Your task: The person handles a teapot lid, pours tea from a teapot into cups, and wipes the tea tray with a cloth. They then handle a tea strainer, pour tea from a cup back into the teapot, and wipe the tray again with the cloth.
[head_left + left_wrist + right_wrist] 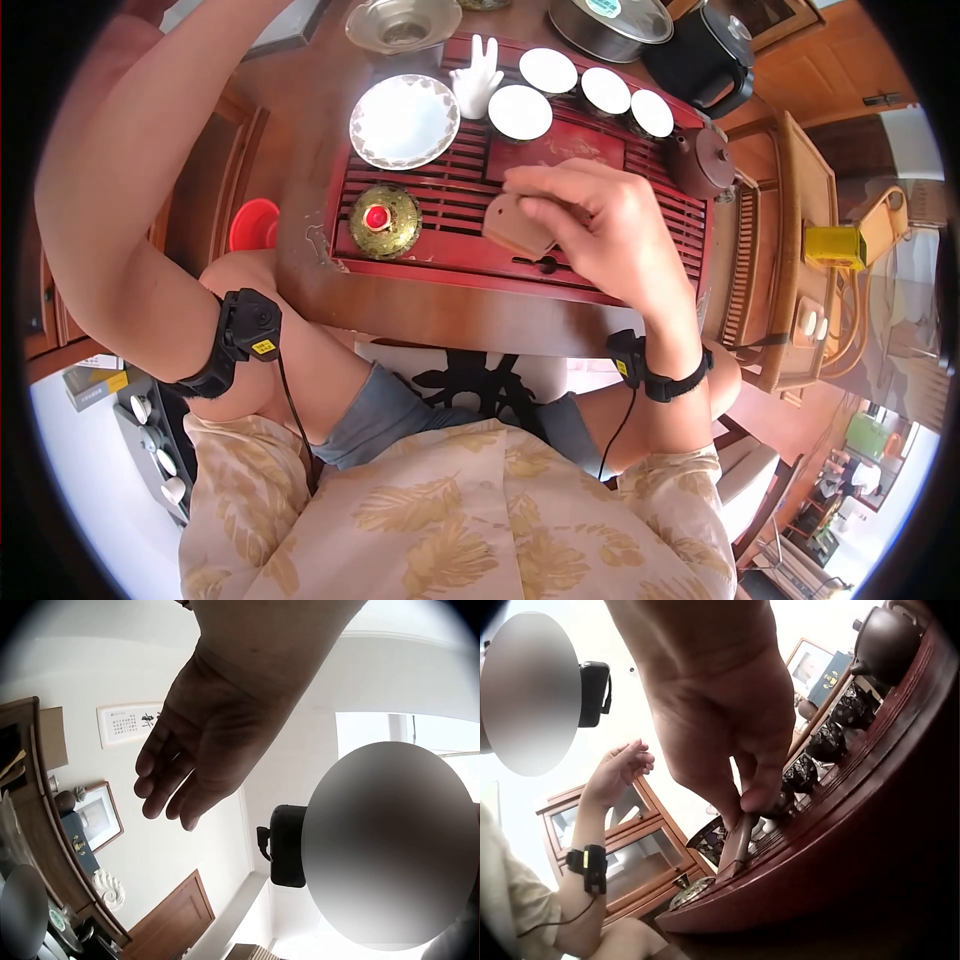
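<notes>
My right hand (610, 225) is over the front part of the red slatted tea tray (450, 262). Its thumb and fingers pinch a flat brown piece (518, 228) with a small hole near one edge. In the right wrist view that piece (736, 847) is tilted, its lower end close over the tray. My left hand (217, 739) is raised in the air with loosely bent fingers and holds nothing; the right wrist view also shows it off to the side. An ornate gold-green lid (392, 238) with a red knob rests on the tray's left part.
A patterned bowl (405, 122), a white hand-shaped figurine (477, 80) and several cups (520, 112) stand behind. A brown teapot (705, 165) sits at the tray's right end. Beyond are a glass bowl (405, 25), a steel pot (612, 28) and a black kettle (695, 55).
</notes>
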Available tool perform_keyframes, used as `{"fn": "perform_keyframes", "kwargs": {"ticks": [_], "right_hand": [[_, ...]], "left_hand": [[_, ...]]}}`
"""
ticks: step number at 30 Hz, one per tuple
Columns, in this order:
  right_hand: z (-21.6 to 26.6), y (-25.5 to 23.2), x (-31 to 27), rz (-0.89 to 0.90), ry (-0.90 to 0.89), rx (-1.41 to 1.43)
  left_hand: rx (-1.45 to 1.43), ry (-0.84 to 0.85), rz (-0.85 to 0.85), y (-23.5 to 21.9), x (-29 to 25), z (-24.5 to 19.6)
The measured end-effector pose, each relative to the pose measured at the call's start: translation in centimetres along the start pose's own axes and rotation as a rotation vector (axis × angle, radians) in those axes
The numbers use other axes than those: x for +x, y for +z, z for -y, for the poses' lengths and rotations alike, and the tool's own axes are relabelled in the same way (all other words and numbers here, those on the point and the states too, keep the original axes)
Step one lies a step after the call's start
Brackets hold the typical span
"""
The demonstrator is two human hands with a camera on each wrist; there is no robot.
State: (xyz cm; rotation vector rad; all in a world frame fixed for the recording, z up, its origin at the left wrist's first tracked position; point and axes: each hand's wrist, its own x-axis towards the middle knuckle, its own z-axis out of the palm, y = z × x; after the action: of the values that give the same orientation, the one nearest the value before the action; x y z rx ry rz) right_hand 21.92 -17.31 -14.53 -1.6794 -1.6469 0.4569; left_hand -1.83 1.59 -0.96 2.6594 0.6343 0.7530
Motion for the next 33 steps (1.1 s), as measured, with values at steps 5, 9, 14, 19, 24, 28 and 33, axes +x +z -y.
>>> {"fn": "perform_keyframes", "kwargs": {"ticks": [5,9,14,19,24,28,33], "right_hand": [[0.4,0.3,0.3,0.012,0.005,0.091],[0.4,0.9,0.3,0.029,0.018,0.096],[0.6,-0.5,0.3,-0.037,0.103,0.066],[0.4,1.3,0.1,0.051,0.006,0.138],[-0.2,-0.3,0.1,-0.028,0.037,-0.001],[0.1,-0.6,0.0,0.012,0.061,0.131],[-0.2,-0.6,-0.3,0.056,0.031,0.073]], "left_hand": [[0.007,-0.012,-0.007,0.0,-0.1,-0.3],[0.006,-0.006,-0.001,-0.1,-0.1,-0.2],[0.004,-0.004,0.001,0.0,-0.1,-0.3],[0.0,0.012,0.011,0.2,0.2,-0.5],[-0.002,0.019,0.015,0.3,0.2,-0.7],[-0.002,0.019,0.017,0.3,0.2,-0.6],[-0.009,0.035,0.029,-0.1,-0.2,0.4]]}}
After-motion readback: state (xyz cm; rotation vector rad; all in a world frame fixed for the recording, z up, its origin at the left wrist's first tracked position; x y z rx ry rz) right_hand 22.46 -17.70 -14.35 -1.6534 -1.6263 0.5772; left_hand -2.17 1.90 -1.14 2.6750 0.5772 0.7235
